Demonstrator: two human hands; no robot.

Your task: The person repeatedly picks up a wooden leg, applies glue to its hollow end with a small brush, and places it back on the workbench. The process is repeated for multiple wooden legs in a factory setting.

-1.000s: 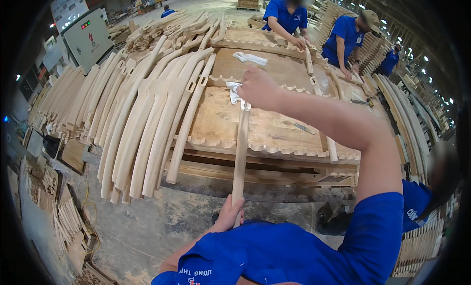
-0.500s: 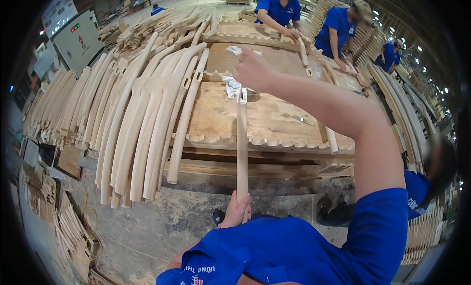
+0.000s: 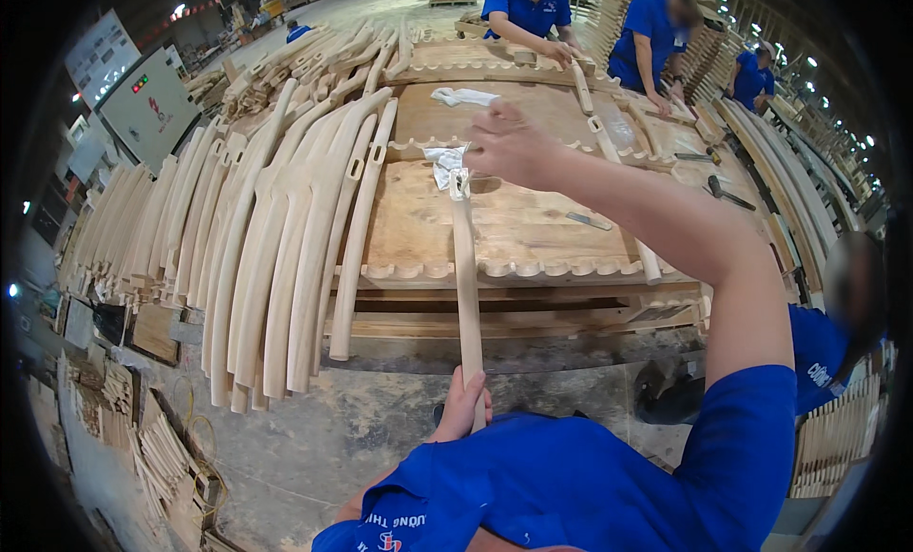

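Observation:
My left hand (image 3: pixel 464 402) is wrapped round the near end of a long pale wooden chair part (image 3: pixel 466 290), which points away from me over the workbench (image 3: pixel 409 219). The part's far end has an oval slot and lies by a crumpled white cloth (image 3: pixel 442 160). Just right of that end, my right hand (image 3: pixel 514 148) hovers with its fingers curled, slightly blurred. Whatever they may pinch is hidden. Farther back lies a second white cloth (image 3: pixel 464 96). A small flat metal blade (image 3: pixel 590 221) rests on the bench to the right.
Many curved wooden parts (image 3: pixel 276 257) are stacked on the left, before a grey control cabinet (image 3: pixel 147 105). Scalloped wooden rails (image 3: pixel 561 268) cross the bench. Co-workers (image 3: pixel 651 43) in blue stand at the far side, and another person (image 3: pixel 818 352) is close on my right.
My right hand has shifted right and slightly down, off the slotted end. The wooden part's far end now leans a little more to the left; my left hand keeps its grip.

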